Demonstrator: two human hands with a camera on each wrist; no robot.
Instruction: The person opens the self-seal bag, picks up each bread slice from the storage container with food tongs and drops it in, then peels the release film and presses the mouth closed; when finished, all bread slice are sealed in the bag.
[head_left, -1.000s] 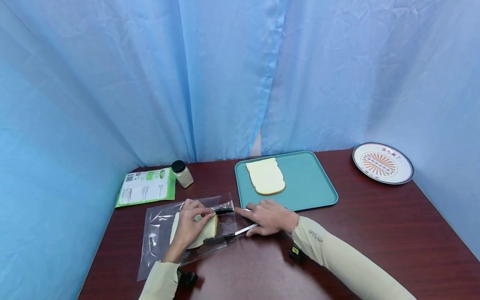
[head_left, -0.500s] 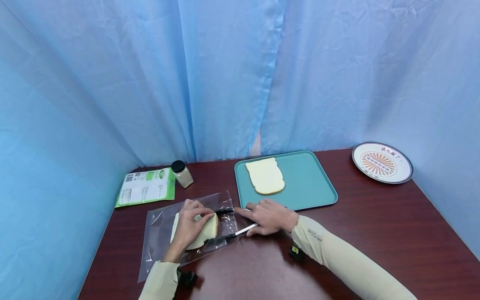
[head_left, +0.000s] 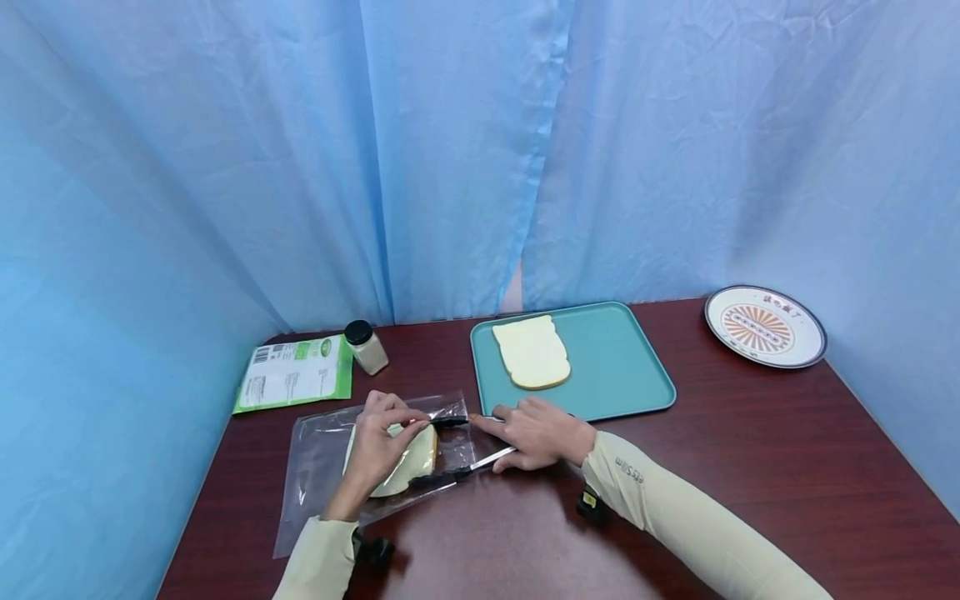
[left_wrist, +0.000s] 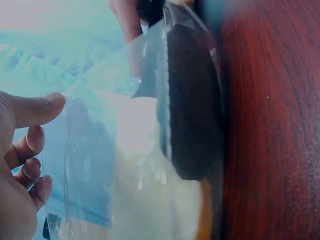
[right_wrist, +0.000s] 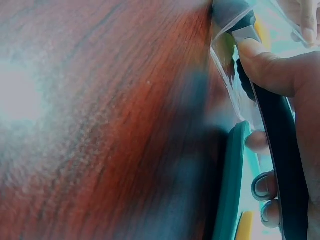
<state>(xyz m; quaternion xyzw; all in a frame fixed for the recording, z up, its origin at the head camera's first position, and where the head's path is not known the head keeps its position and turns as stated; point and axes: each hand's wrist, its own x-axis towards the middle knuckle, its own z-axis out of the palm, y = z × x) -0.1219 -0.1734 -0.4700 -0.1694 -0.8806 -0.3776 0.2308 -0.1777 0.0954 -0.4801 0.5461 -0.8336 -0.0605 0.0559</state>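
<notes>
A slice of bread (head_left: pixel 411 468) lies inside a clear plastic bag (head_left: pixel 311 467) at the table's left. My left hand (head_left: pixel 377 440) reaches over the slice and pinches the bag's upper film (left_wrist: pixel 85 120) between thumb and fingertips. With my right hand (head_left: pixel 536 435) I hold tongs (head_left: pixel 491 458), thumb on one arm and fingers on the other. Their black tips are spread and reach into the bag's mouth, at the slice's near and far sides. In the left wrist view one black tip (left_wrist: pixel 192 100) shows through the film beside the bread. My left palm covers part of the slice.
A second bread slice (head_left: pixel 531 352) lies on the teal tray (head_left: pixel 618 358) behind my right hand. A black-lidded jar (head_left: pixel 367 348) and a green-and-white packet (head_left: pixel 292 375) stand and lie at back left. A patterned plate (head_left: pixel 802 342) is at far right.
My left fingertips have risen slightly with the film, and more of the bread shows beneath the hand. The right hand and the tongs stay almost where they were.
</notes>
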